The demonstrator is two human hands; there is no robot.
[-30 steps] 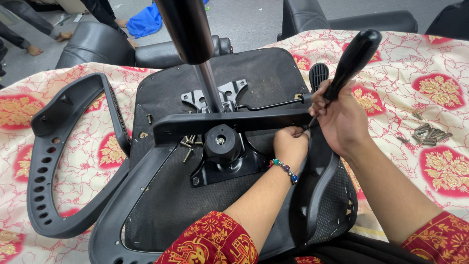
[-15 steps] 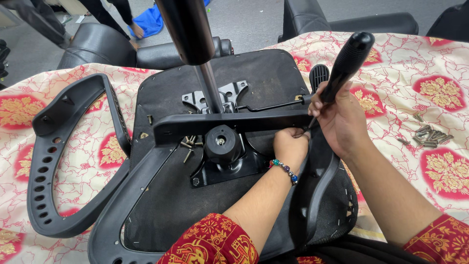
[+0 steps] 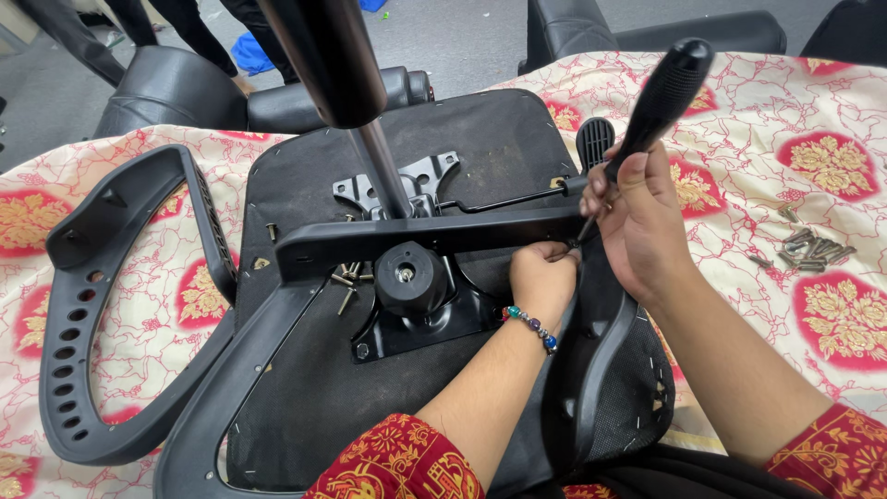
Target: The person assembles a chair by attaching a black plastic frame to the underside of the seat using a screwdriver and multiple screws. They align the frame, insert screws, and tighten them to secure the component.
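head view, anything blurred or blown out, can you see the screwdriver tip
Head view: lighting is even and soft, no blown-out glare. The gas cylinder at the top is close and slightly soft. The right hand grips the screwdriver sharply in focus, but its tip is hidden between that hand and the left hand. The edges bend slightly from the wide lens.

Single head cam, no 2nd view to overlap. Looks steeply down and fwd, close in on the upturned chair seat (image 3: 370, 185) atop the patterned cloth (image 3: 813, 129).
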